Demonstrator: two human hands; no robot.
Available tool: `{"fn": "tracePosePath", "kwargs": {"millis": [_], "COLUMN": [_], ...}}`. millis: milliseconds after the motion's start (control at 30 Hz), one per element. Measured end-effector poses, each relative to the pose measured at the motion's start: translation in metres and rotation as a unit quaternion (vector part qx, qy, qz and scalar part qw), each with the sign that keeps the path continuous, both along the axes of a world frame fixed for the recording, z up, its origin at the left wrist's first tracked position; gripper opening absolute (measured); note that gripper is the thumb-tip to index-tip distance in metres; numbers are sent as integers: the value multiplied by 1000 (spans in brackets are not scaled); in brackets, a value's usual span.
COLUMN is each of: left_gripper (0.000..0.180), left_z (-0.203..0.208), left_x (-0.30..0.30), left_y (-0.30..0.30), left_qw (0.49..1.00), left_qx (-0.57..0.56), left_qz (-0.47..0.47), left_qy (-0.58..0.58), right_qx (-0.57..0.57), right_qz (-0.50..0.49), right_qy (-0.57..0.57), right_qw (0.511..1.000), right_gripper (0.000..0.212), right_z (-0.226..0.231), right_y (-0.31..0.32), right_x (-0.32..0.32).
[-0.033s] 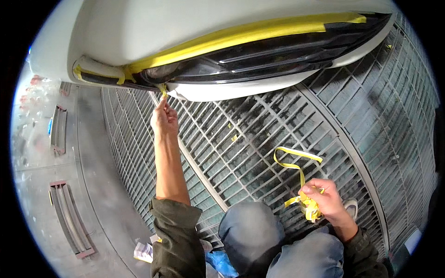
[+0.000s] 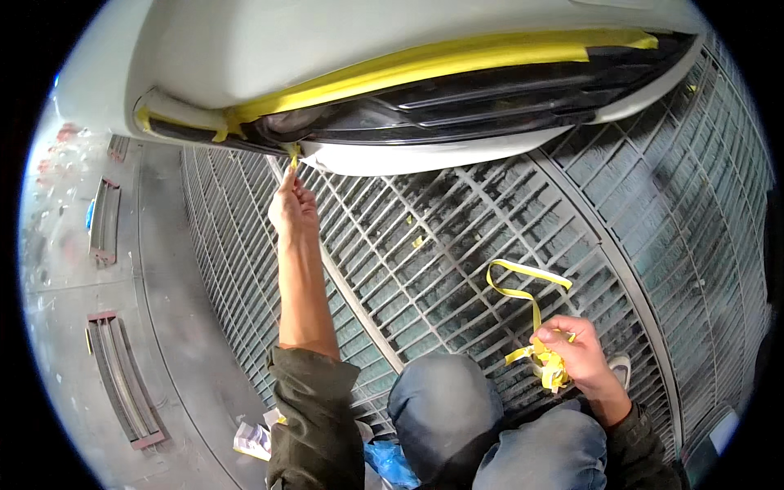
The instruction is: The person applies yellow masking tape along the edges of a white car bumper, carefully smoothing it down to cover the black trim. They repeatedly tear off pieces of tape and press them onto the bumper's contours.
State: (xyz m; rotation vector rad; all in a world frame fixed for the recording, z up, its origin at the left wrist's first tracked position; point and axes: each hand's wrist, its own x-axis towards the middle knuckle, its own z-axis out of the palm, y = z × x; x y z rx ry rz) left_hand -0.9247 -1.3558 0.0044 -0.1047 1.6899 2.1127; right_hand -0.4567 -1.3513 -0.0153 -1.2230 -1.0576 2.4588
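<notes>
My left hand [image 2: 294,204] reaches up to the lower edge of a white car bumper [image 2: 433,157]. Thumb and fingers pinch a short piece of yellow masking tape [image 2: 294,153], whose upper end meets the edge beside the black grille [image 2: 457,104]. Along the grille's top runs a wide band of yellow masking tape [image 2: 425,65], and more tape outlines a small recess to its left. Low on the right, my right hand [image 2: 574,349] is closed around a crumpled bunch of yellow tape strips [image 2: 554,371]. One long strip [image 2: 510,292] curls up out of it over the floor.
Metal grating [image 2: 425,286] covers the floor, with small yellow scraps [image 2: 418,242] on it. Two long slotted fixtures [image 2: 126,384] are set in the grey surface at left. A blue plastic bag [image 2: 392,464] and a white package [image 2: 251,441] lie by my knees.
The view has shifted slightly, so the bumper appears a little to the right. Both hands keep their holds on the tape.
</notes>
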Motion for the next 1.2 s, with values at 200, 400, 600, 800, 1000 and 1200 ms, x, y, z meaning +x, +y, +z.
{"fn": "tracePosePath", "kwargs": {"millis": [200,400,600,800,1000,1200], "left_gripper": [21,19,17,15,16,14], "left_z": [-16,-14,-16,-19,-20,-26], "left_x": [-7,-8,6,9,21,9], "left_y": [6,22,32,34,41,32], "left_qw": [979,952,896,862,882,888], "left_qx": [-116,-169,-271,-313,-268,-214], "left_qz": [83,80,138,162,171,163], "left_qy": [142,242,325,365,347,373], "right_qx": [12,12,15,-3,4,-7], "right_qz": [6,5,-1,-9,-22,-24], "right_qy": [-9,-8,-12,-9,-16,-18], "right_qw": [1000,1000,1000,1000,1000,1000], "right_gripper": [16,18,19,18,18,18], "right_z": [1,3,5,8,2,6], "right_y": [0,-2,-1,0,-1,-3], "right_x": [-1,1,1,3,5,2]}}
